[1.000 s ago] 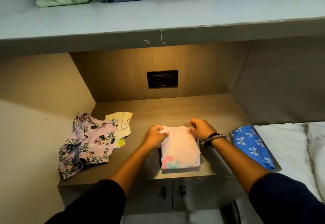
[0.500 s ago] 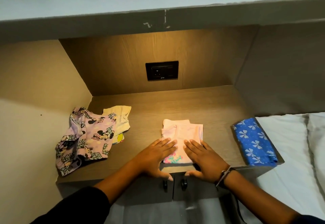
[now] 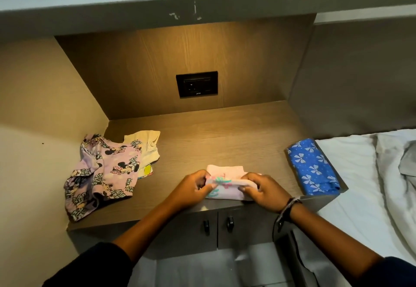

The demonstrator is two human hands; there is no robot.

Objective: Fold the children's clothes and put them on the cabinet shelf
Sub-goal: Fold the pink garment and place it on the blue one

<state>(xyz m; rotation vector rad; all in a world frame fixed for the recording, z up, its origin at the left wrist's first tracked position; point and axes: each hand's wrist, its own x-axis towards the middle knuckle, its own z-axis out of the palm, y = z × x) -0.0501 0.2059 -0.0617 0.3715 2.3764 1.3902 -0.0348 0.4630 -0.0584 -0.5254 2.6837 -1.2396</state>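
While the wooden counter (image 3: 225, 133) bears it near its front edge, the pink garment (image 3: 227, 184) looks light and limp; left hand (image 3: 191, 188) and right hand (image 3: 264, 191) pinch its lifted near hem, best gripped at those corners.

I see bare tabletop (image 3: 202, 133) behind the pink garment (image 3: 225, 172); the cartoon-print heap (image 3: 105, 174) blocks the left, the blue bow-print bundle (image 3: 313, 167) the right, the shelf (image 3: 135, 1) overhangs.
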